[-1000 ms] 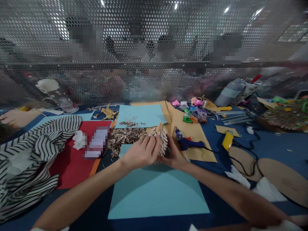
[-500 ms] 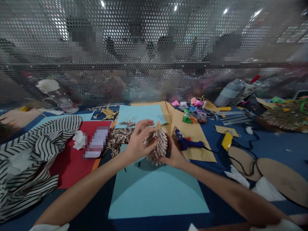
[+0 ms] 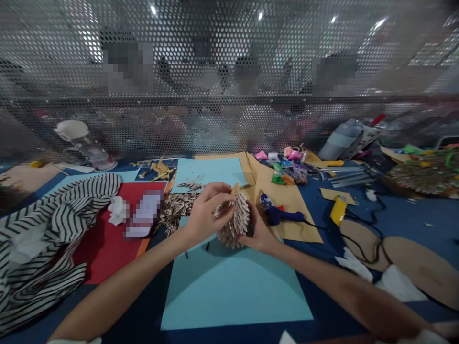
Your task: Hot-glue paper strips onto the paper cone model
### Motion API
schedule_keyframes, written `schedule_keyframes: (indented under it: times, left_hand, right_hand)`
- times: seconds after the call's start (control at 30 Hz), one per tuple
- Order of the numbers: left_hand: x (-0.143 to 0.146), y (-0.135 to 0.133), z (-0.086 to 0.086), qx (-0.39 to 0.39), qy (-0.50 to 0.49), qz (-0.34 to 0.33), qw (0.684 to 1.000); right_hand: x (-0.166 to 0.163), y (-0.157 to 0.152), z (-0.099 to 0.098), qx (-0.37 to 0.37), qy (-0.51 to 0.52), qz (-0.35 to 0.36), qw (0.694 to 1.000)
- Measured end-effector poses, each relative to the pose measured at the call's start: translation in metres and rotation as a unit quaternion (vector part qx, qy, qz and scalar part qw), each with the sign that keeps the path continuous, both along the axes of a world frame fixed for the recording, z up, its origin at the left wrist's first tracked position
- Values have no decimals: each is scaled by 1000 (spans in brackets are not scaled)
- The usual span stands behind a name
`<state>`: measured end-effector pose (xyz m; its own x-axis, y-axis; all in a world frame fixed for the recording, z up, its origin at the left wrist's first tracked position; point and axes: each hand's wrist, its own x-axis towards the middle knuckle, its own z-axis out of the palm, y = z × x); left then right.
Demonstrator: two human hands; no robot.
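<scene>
Between my hands is a rounded craft piece (image 3: 241,219) covered in overlapping grey-brown, scale-like flakes, with a tan pointed tip at its top. My left hand (image 3: 210,210) curls over its left side, fingers bent against the scales. From the right, my right hand (image 3: 261,235) grips its lower side, thumb in front and the other fingers mostly hidden behind. The piece is over a light blue sheet (image 3: 236,291). Loose flakes (image 3: 177,208) are heaped left of my left hand. A dark blue glue gun (image 3: 283,214) lies right of my right hand on tan paper (image 3: 304,229).
A striped cloth (image 3: 68,215), red sheet (image 3: 103,253) and phone (image 3: 145,212) lie to the left. On the right are a yellow cutter (image 3: 338,210), cardboard discs (image 3: 423,267), black cord and crumpled tissue (image 3: 353,263). Bottles and a perforated metal screen (image 3: 229,119) stand behind.
My hands and the scaly piece stay almost in place, with only a very slight shift. The whole view has tilted a little.
</scene>
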<state>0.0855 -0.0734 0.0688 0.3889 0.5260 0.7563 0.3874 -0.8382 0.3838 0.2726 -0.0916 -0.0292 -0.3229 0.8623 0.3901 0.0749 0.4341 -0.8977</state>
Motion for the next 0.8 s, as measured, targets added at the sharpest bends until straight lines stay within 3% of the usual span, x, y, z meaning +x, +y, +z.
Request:
schedule_keyframes:
  times: [0.8]
  left_hand:
    - [-1, 6, -5, 28, -22, -7, 999]
  right_hand:
    - [1, 0, 2, 12, -32, -19, 999]
